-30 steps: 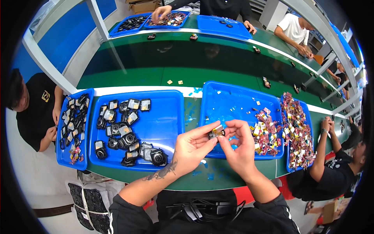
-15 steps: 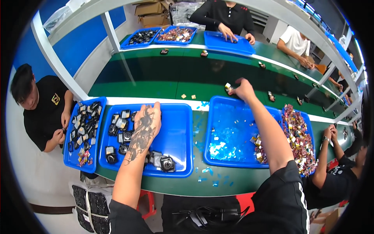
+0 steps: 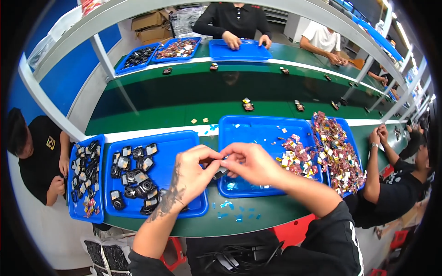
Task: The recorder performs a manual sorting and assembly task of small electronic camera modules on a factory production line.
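Note:
My left hand (image 3: 192, 177), with a dark drawing on its wrist, and my right hand (image 3: 255, 164) meet above the gap between two blue trays. Their fingertips pinch a small black camera-like unit (image 3: 220, 173) with a grey patch; the fingers hide most of it. Left of my hands, a blue tray (image 3: 186, 138) contains several similar black units with round lenses (image 3: 146, 186). Under my right hand another blue tray (image 3: 262, 120) carries small circuit boards (image 3: 297, 154) and scraps of blue film.
A narrow tray of black parts (image 3: 85, 168) stands far left, and a heaped tray of boards (image 3: 338, 152) at right. Along the green conveyor (image 3: 175, 101) lie small assemblies (image 3: 248, 105). Blue film bits (image 3: 238, 218) litter the near edge. Co-workers sit around; a grey frame (image 3: 99, 55) rises beyond.
My left hand has left the tray of black units with one of them. My right hand has come back from the conveyor, where a small assembly now lies. The whole view has shifted.

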Tool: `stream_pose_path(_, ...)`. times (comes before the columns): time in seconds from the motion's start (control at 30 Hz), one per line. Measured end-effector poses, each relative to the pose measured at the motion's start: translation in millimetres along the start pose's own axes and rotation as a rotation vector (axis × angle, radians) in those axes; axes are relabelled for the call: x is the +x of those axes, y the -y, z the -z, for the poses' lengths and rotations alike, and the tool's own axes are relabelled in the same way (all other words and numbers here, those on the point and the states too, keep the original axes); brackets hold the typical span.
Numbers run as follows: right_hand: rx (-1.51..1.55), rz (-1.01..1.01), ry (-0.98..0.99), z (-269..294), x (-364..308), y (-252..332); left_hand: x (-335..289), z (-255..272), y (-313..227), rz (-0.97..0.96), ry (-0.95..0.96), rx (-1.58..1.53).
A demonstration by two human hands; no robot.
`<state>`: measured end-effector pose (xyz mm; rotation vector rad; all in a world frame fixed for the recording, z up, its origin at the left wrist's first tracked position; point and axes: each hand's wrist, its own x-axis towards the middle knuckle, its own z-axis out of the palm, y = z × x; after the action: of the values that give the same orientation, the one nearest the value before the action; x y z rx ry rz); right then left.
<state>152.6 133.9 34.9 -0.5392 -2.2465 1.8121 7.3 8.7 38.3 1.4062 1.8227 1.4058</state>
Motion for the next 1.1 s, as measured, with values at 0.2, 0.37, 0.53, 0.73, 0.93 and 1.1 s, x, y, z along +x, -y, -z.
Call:
stream_pose_path(0.2, 0.539, -0.060, -0.316, -3.6, -24.3, -14.4, -17.3, -41.6, 9.9, 0.107, 0.044, -0.743)
stream_pose_path(0.37, -0.044, -0.024, -0.180, 14.6, -33.8, -19.2, -24.4, -53.7, 25.7, 0.185, -0.069, -0.806)
stream_pose_path(0.53, -1.103, -0.006, -0.520, 130.0, -36.7, -55.8, -24.1, -40.3, 31.6, 0.379, -0.119, -0.873)
stream_pose_path(0.73, -0.966, -0.164, -0.375, 156.7, -47.8, -69.8, -26.6, -37.4, 27.7, 0.321, -0.158, -0.854)
stream_pose_path(0.93, 0.390, -0.164, -0.366, 94.1, -51.4, -39.9, -34.6, -39.3, 39.0, 0.102, -0.094, -0.468)
stream_pose_path(1.1, 0.831, -0.233, -0.053, 21.2, -63.6, -30.1, -37.2, -46.9, 12.9, -0.136, -0.167, -0.033)
